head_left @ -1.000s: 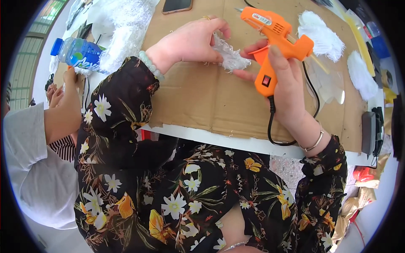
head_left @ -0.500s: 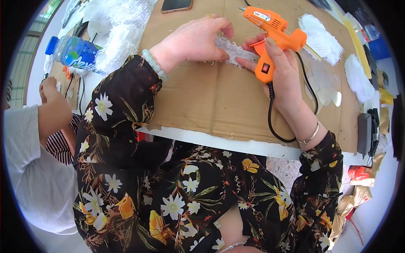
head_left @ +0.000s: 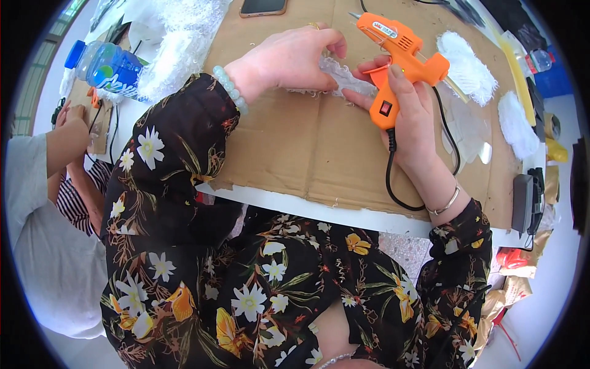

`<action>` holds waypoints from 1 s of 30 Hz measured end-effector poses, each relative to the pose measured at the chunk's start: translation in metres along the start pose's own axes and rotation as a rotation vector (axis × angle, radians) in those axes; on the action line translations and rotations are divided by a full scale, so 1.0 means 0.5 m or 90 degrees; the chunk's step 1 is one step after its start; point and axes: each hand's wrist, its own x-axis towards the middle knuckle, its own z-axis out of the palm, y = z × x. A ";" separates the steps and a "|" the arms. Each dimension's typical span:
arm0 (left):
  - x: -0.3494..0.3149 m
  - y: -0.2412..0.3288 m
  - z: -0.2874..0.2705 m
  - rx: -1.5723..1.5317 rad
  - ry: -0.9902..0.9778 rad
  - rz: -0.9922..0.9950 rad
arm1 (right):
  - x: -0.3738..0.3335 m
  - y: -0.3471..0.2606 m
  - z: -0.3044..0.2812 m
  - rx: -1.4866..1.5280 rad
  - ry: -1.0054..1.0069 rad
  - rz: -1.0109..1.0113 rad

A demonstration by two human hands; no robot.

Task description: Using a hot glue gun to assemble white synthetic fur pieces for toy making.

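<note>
In my right hand [head_left: 413, 117] is an orange hot glue gun [head_left: 393, 77]. Its metal nozzle points up and to the left, a glue stick pokes out of its back, and a black cord hangs from the handle. A piece of white shaggy fabric [head_left: 345, 79] lies on the cardboard [head_left: 270, 147] between my hands. My left hand [head_left: 289, 58] curls over the fabric's left part, thumb against it, index finger arched above; the other fingers are mostly hidden. Outstretched fingertips of my right hand touch the fabric's right end.
Two white fluffy pieces [head_left: 467, 64] [head_left: 518, 126] and clear plastic shapes [head_left: 470, 132] lie to the right. A phone [head_left: 263, 6] is at the far edge. On the left stand a blue-capped bottle [head_left: 107, 69] and white fluffy material [head_left: 178, 46]. Another person's arm [head_left: 67, 138] is beyond.
The glue gun has tilted and shifted very slightly within the view. My left hand keeps its place on the fabric. At left, the other person's hands have moved a little.
</note>
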 end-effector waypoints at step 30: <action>-0.121 0.064 0.024 0.193 0.062 0.256 | 0.011 -0.005 -0.023 0.018 0.008 0.005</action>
